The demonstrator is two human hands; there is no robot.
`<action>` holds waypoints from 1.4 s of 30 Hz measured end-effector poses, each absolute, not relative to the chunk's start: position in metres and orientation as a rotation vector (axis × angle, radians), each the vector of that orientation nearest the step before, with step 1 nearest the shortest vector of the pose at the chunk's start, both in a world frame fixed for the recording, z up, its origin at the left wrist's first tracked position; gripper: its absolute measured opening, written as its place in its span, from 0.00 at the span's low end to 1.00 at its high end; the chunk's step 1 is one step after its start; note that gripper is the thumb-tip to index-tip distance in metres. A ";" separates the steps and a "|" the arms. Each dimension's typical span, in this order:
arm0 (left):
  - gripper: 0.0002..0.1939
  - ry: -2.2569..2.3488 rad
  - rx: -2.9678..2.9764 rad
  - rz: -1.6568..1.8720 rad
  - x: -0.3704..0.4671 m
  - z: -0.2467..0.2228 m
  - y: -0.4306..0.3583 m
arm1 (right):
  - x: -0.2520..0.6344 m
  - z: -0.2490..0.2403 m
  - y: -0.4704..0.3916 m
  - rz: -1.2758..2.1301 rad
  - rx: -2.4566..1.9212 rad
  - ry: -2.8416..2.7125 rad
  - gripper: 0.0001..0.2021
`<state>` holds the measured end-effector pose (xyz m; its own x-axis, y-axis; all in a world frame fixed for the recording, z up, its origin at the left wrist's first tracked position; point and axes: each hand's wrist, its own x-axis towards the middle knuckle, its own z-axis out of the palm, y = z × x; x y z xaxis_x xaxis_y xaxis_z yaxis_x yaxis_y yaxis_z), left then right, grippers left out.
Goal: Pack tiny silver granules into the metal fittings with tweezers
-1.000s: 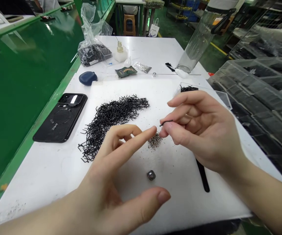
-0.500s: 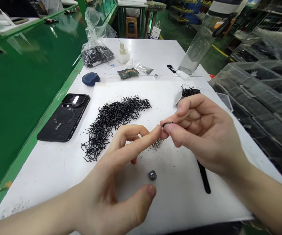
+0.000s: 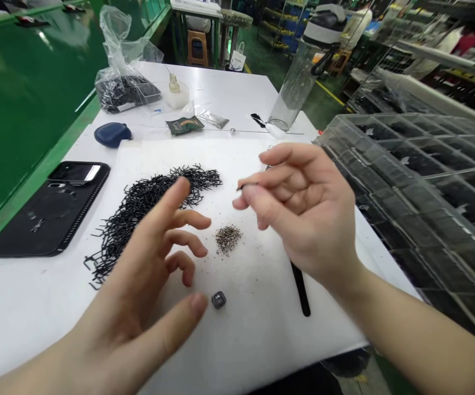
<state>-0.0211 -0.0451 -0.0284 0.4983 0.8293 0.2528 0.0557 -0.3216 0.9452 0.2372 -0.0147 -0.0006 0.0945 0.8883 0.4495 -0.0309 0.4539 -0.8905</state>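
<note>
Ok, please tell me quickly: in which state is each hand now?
Left hand: open, with nothing visible in its grasp.
Right hand: closed in a pinch on a short, thin, black piece; its material cannot be told.

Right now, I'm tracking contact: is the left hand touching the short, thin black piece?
Apart: head view shows a clear gap between left hand and black piece.

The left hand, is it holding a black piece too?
No, the left hand is open; the right hand pinches the black piece.
</note>
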 end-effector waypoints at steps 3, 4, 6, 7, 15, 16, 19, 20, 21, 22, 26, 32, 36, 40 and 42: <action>0.45 0.817 1.753 0.956 -0.021 -0.028 -0.045 | 0.271 0.004 0.011 0.580 -0.916 -1.329 0.14; 0.44 0.838 1.805 0.923 -0.021 -0.026 -0.046 | 0.285 0.006 0.020 0.479 -1.001 -1.367 0.11; 0.39 0.860 1.944 0.842 -0.022 -0.023 -0.048 | 0.311 0.010 0.035 0.308 -1.173 -1.390 0.06; 0.36 0.843 2.015 0.812 -0.021 -0.021 -0.049 | 0.321 0.011 0.040 0.282 -1.211 -1.388 0.05; 0.34 0.633 2.299 0.673 -0.013 -0.020 -0.048 | 0.334 0.022 0.037 0.258 -1.481 -1.501 0.03; 0.33 0.644 2.295 0.688 -0.013 -0.021 -0.048 | 0.334 0.022 0.036 0.255 -1.501 -1.508 0.03; 0.31 0.659 2.282 0.740 -0.012 -0.027 -0.047 | 0.336 0.025 0.035 0.236 -1.556 -1.509 0.05; 0.31 0.654 2.280 0.753 -0.012 -0.028 -0.047 | 0.337 0.027 0.034 0.231 -1.570 -1.509 0.07; 0.31 0.651 2.278 0.764 -0.013 -0.030 -0.046 | 0.339 0.031 0.032 0.234 -1.581 -1.516 0.08; 0.30 0.653 2.274 0.775 -0.013 -0.032 -0.046 | 0.341 0.036 0.028 0.249 -1.592 -1.531 0.09; 0.24 0.707 2.244 0.807 -0.013 -0.036 -0.047 | 0.345 0.059 0.004 0.481 -1.684 -1.739 0.11; 0.14 0.796 2.193 0.882 -0.010 -0.028 -0.051 | 0.324 0.047 -0.017 1.131 -1.920 -2.246 0.16; 0.15 0.807 2.212 0.808 -0.008 -0.019 -0.051 | 0.317 0.032 -0.017 1.133 -1.774 -2.245 0.11; 0.14 0.807 2.226 0.748 -0.007 -0.013 -0.050 | 0.322 0.032 -0.012 1.188 -1.507 -2.097 0.02; 0.14 0.817 2.206 0.735 -0.007 -0.011 -0.050 | 0.322 0.032 -0.004 1.079 -1.361 -1.968 0.06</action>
<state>-0.0068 -0.0504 -0.0109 0.6459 0.7151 0.2673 0.3412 -0.5837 0.7369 0.3216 -0.0042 0.0316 -0.3671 0.9298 -0.0280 0.5235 0.1816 -0.8324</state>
